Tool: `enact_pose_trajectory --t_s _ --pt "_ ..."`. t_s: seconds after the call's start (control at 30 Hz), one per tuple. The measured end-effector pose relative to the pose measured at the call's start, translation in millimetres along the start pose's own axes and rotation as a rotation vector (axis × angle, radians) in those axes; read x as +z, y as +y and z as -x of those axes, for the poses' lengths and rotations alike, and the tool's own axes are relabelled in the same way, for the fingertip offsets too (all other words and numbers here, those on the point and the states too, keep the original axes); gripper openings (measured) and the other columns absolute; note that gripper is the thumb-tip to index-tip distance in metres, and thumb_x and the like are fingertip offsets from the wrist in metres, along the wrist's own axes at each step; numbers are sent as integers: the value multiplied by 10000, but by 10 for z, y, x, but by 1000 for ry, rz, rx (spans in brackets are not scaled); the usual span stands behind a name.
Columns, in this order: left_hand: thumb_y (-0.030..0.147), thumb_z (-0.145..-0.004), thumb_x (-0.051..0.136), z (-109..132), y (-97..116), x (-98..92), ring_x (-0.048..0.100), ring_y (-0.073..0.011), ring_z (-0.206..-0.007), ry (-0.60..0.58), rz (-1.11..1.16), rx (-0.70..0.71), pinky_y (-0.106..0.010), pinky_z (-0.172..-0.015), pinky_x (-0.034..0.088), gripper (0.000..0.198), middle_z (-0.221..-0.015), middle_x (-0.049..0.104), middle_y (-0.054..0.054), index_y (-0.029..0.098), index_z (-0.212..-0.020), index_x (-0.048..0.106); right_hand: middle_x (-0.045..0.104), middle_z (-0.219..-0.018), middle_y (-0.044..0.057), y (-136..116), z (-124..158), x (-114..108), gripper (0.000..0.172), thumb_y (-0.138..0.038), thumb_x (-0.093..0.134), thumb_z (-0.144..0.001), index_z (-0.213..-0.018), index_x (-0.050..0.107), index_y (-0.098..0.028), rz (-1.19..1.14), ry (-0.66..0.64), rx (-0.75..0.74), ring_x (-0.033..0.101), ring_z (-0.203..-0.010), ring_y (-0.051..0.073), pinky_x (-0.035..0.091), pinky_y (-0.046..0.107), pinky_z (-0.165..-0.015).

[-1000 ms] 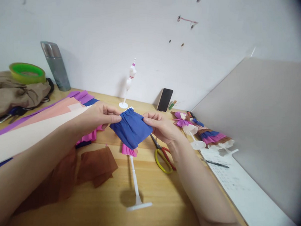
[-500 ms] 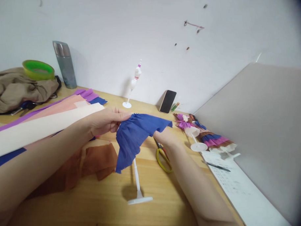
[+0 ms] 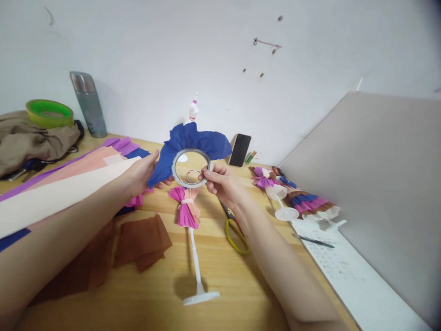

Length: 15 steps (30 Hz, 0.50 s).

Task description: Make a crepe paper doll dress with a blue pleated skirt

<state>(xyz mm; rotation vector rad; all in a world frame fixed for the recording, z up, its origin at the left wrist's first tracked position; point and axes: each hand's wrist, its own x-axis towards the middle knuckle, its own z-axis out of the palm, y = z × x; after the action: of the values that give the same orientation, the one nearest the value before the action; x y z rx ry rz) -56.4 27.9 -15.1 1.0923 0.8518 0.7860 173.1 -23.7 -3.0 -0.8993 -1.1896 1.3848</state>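
A roll of tape [image 3: 175, 163] is upright in front of a gathered piece of blue crepe paper [image 3: 183, 135]. My right hand [image 3: 223, 182] pinches the roll's right rim between thumb and fingers. My left hand [image 3: 143, 175] holds the left end of the blue paper, with some fingers hidden behind it. Just below the roll, pink and peach pleated paper [image 3: 188, 215] is tied with a white band on a small white stand [image 3: 195, 263]. Scissors with yellow handles [image 3: 237, 236] lie beside my right forearm, partly covered by it.
Brown crepe paper [image 3: 143, 240] and long coloured strips [image 3: 72, 185] lie at left. Behind them are a bottle [image 3: 90, 105], cloth [image 3: 57, 147] and green tape roll [image 3: 32, 114]. A phone [image 3: 240, 150] leans on the wall; paper-dressed figures [image 3: 310, 203] and a pen [image 3: 315, 240] are right.
The tape roll has come into view in my right hand, which was behind the blue paper. The blue paper has moved up, uncovering the pink and peach paper on the stand.
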Motion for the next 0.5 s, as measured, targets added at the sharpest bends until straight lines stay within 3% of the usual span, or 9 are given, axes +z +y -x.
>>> enact_pose_trajectory --t_s 0.1,0.2,0.33,0.5 --pt "546 -902 485 0 -18 43 625 -140 -545 21 50 -64 -213 -460 459 473 -634 693 -87 148 -714 661 687 -651 6 10 4 0 235 -306 816 -610 -672 642 -160 19 7 -50 429 -410 36 297 186 -394" --pt "541 -901 488 30 -12 89 640 -148 -581 -46 81 -82 -222 -509 497 494 -679 702 -119 121 -739 690 656 -614 -12 36 1 1 204 -292 803 -607 -690 660 -172 125 22 -130 476 -456 67 376 212 -441" --pt "459 -893 552 70 7 116 647 -150 -614 -95 120 -41 -208 -504 489 395 -710 707 -117 112 -785 704 661 -635 -17 73 -33 -22 276 -317 829 -550 -683 625 -186 199 52 -214 522 -502 102 439 245 -474" --pt "391 -839 626 77 4 129 661 -176 -619 -93 122 4 -204 -459 456 299 -674 689 -104 112 -759 697 650 -632 -28 94 -88 -74 336 -334 877 -517 -649 600 -198 161 -25 -283 565 -543 119 501 267 -536"
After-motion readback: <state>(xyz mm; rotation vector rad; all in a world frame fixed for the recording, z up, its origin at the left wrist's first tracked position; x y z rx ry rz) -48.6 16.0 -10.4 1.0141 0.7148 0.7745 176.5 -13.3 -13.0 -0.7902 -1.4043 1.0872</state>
